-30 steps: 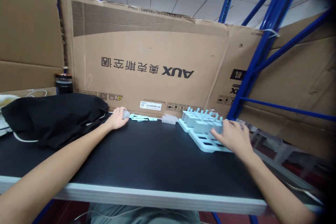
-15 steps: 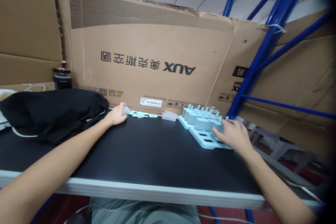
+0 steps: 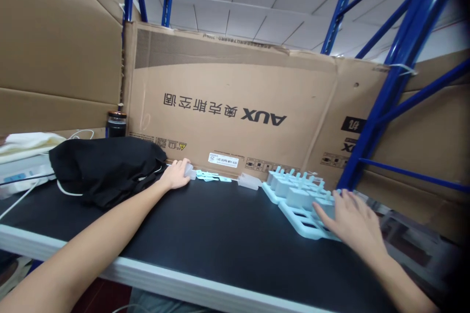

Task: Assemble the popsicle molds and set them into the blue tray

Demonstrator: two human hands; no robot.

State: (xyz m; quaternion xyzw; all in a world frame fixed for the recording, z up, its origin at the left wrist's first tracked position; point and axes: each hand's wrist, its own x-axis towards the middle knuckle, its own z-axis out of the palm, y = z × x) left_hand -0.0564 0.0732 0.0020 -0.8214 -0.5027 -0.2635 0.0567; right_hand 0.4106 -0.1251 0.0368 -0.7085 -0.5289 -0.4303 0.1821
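At the back of the black table, my left hand [image 3: 176,174] is closed around a small clear plastic piece [image 3: 190,171]. Light blue sticks [image 3: 213,176] lie just right of it, followed by a clear plastic box [image 3: 249,181]. On the right stands a light blue mould set [image 3: 299,197] with upright handles, resting on a light blue frame [image 3: 306,229] with open slots. My right hand [image 3: 354,217] is spread at the right side of the moulds, thumb by the nearest one; whether the fingers touch them is hard to tell.
A black cloth bag [image 3: 106,168] lies on the left, beside a white item with cables [image 3: 25,171]. Behind it stands a dark jar [image 3: 116,124]. A large cardboard sheet [image 3: 220,83] closes off the back. Blue rack posts [image 3: 385,90] rise at the right.
The view has tilted up and turned left, so everything sits lower and further right. My right hand is spread wider beside the moulds. My left hand keeps its place at the clear piece.
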